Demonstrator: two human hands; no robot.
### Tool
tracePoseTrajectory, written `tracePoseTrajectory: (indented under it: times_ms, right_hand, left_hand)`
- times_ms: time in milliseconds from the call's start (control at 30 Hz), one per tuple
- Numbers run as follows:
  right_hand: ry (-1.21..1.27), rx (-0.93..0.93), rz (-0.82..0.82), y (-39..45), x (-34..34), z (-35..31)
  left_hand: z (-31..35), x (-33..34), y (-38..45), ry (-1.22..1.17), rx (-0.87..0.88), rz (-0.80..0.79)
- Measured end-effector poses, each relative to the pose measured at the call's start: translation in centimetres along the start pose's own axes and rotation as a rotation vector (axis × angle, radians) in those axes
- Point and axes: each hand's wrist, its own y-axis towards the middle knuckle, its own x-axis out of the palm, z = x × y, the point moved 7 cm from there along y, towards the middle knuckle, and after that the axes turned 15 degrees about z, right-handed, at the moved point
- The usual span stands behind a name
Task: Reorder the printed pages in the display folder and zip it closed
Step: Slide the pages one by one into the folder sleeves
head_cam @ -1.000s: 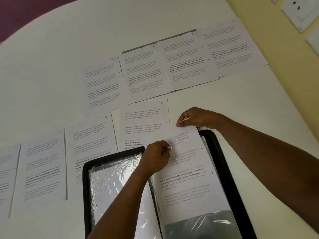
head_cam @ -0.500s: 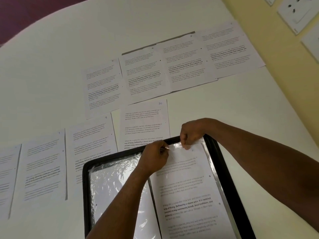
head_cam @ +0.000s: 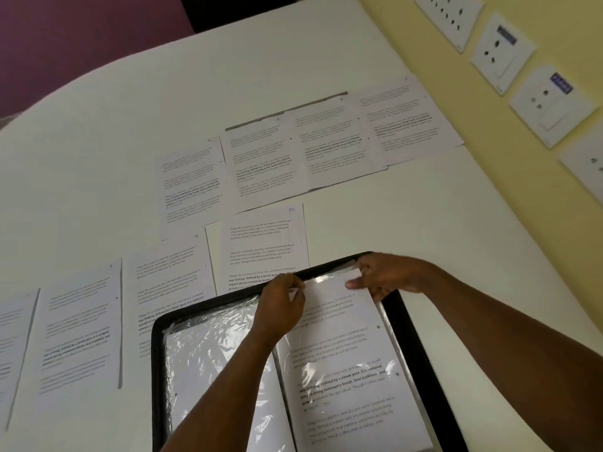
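A black zip display folder (head_cam: 421,360) lies open near the table's front edge. A printed page (head_cam: 339,370) sits inside the clear sleeve on its right side. My left hand (head_cam: 282,308) pinches the sleeve's top edge near the spine. My right hand (head_cam: 388,278) grips the sleeve's top right corner. The left side holds an empty clear sleeve (head_cam: 208,380). Several loose printed pages (head_cam: 261,158) lie in rows on the table beyond and left of the folder, one marked 10 (head_cam: 264,246) and partly under the folder's top edge.
The white table (head_cam: 98,141) has a rounded far-left edge. A yellow wall (head_cam: 489,141) with several white socket plates (head_cam: 502,53) runs along the right side, close to the far-right page.
The page slid down fully into the right sleeve. My right hand came down from above the folder to the sleeve's top right corner; my left hand stayed at the top edge.
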Motion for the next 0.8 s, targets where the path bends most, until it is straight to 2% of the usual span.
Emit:
tracePoseTrajectory:
  times_ms: [167,367,600,800]
  right_hand:
    - [0.012,0.014,0.121,-2.5,1.4,3.3]
    - [0.087,-0.056,0.277,-6.3,2.9,2.1]
    - [0.478,-0.098,0.218,-10.2,6.6,-2.4]
    - [0.531,-0.195,0.175,-12.7,12.1,-5.8]
  left_hand:
    - [0.7,-0.6,-2.2,-0.002,0.010,0.078]
    - [2.4,-0.2,-6.3,0.050,0.013,0.062]
    - [5.2,-2.0,-10.6,-0.249,-0.127,-0.015]
    - [4.3,-7.6,-12.5,-0.329,-0.177,-0.021]
